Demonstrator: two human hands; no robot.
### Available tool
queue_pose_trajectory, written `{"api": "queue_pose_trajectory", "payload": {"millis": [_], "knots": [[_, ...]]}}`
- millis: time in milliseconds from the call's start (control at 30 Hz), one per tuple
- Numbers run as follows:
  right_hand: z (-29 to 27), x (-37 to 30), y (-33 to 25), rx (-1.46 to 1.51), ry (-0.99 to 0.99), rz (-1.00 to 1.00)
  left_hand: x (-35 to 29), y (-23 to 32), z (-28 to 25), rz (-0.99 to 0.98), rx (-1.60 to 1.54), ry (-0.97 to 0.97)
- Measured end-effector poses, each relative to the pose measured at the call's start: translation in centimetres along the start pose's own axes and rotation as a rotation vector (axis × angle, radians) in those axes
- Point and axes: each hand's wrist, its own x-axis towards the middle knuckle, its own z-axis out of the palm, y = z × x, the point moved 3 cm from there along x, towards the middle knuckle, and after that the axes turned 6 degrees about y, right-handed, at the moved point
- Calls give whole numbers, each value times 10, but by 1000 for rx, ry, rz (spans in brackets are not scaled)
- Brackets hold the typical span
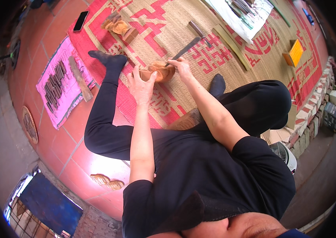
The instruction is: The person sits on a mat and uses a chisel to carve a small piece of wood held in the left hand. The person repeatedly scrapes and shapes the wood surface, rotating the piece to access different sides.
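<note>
In front of me, a carved piece of orange-brown wood (158, 71) rests on the red and straw-coloured woven mat (136, 51). My left hand (140, 86) grips its left side, thumb and fingers spread around it. Between the fingers of my right hand (182, 68) is a long, dark, flat file-like tool (186, 48). One end of it meets the carving's upper right; the other points away to the far right. The exact contact is partly covered by my fingers. Farther left on the mat sits another carved wooden piece (119, 27).
Left, a pink cloth (65, 53) bears several dark chisel-like tools (54, 84) and a wooden club (79, 79). A phone (81, 21) lies beyond. Far right are a tool-laden white cloth (251, 33), a wooden strip (231, 46) and a yellow box (293, 52). Carved pieces (107, 181) lie lower left.
</note>
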Motion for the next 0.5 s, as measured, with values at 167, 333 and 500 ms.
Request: {"api": "queue_pose_trajectory", "payload": {"millis": [167,333,500], "knots": [[-3,3,5,-43,29,-3,-1,9,3,1,70,-30],[-9,6,9,125,99,90,-1,-1,3,40,31,20],[0,11,14,-129,-98,-11,-1,4,3,46,76,-1]]}}
